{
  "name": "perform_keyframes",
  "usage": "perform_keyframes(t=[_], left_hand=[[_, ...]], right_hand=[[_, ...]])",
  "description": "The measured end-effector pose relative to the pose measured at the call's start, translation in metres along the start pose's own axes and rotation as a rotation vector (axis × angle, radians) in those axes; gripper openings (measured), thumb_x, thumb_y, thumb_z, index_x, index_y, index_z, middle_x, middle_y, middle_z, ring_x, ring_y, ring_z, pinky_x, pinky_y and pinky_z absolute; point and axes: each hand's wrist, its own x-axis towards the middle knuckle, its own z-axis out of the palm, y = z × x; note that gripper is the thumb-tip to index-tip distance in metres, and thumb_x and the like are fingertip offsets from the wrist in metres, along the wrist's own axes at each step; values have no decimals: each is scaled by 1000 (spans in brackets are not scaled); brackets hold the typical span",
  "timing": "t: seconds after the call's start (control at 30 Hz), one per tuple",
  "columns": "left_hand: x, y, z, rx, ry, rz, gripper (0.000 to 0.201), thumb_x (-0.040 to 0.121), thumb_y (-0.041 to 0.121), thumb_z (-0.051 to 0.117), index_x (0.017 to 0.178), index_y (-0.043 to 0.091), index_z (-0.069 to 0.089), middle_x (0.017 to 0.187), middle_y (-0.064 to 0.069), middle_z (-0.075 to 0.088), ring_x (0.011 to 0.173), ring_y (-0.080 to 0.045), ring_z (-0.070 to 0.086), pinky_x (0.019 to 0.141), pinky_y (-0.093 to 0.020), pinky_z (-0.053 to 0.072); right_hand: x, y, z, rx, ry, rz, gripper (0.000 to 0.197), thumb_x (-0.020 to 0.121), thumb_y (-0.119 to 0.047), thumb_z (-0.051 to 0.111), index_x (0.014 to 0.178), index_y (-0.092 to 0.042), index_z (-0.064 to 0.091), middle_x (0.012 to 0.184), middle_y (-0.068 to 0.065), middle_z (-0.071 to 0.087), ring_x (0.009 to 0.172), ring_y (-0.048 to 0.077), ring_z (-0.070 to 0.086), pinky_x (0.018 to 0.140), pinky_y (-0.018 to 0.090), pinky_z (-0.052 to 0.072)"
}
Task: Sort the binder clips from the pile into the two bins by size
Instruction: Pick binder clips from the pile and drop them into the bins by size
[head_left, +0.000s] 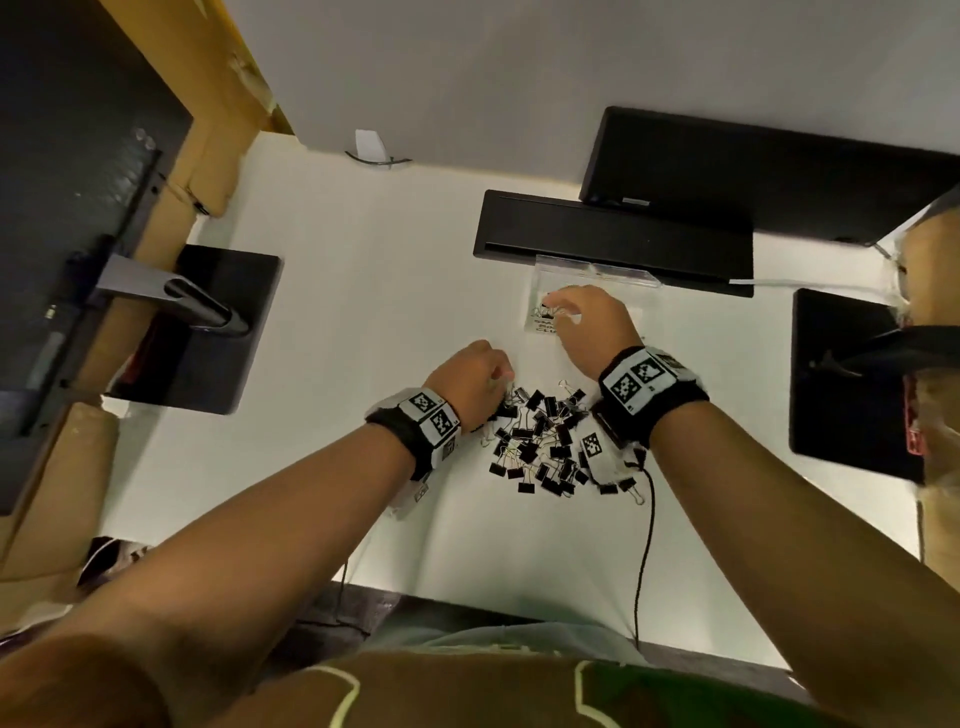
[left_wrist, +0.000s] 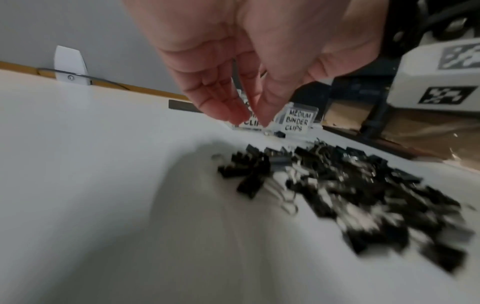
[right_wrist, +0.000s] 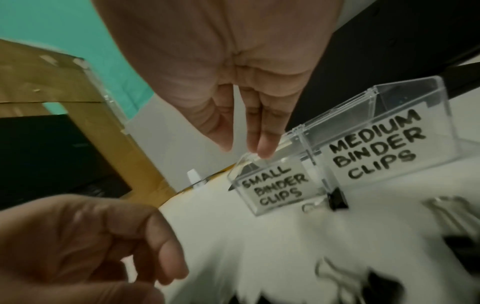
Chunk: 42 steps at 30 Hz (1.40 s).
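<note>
Barely started: nearly every clip is still in the heap, and my right hand is at the small bin

On the white desk (head_left: 322, 332) the pile of binder clips (head_left: 540, 441) lies between my wrists, looking almost whole, so I judge most of the sorting is left. The twin clear bins sit just beyond it: the medium bin (right_wrist: 389, 144) looks empty, while the small bin (right_wrist: 275, 189) seems to hold a few clips in the head view. My right hand (head_left: 587, 322) hangs over the small bin's rim with fingers straight and together, holding nothing I can see. My left hand (head_left: 472, 379) is at the pile's near-left edge, fingers drawn toward the thumb; whether they already pinch a clip I cannot tell. One stray small clip (right_wrist: 336, 199) rests on the desk, touching the bins' front
</note>
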Motion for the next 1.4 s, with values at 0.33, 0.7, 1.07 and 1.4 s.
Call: perform_keyframes(t=[0.33,0.7,1.07,1.4], left_hand=[[-19,-17,27,-9,-79,49,30,87,10,55,111,23,67,105,-8,51,87,-23,56,78,-37,54],[-11,-30,17,-72,160,-148,20,81,8,57,101,13,61,96,-3,44,80,-17,47,79,-34,51],[1,-19,26,50,104,-118,22,87,21,59,108,14,57,113,-6,54,106,-24,50,86,-38,48],[4,-22,25,-38,170,-169,35,86,12,53,120,7,49,121,-12,46,101,-27,53,87,-38,49]], right_hand=[[-77,41,44,-192,-287,-21,21,89,-10,53,103,-16,69,97,2,59,86,14,56,80,26,49],[-37,18,49,-212,-192,-44,29,90,-8,51,118,-14,58,123,3,51,123,20,40,101,33,38],[-34,22,59,-240,-184,-7,28,87,-4,52,113,-11,57,113,9,54,115,26,43,95,33,40],[-15,11,70,-209,-182,-105,35,90,-1,49,125,-5,55,118,9,46,100,18,51,89,24,44]])
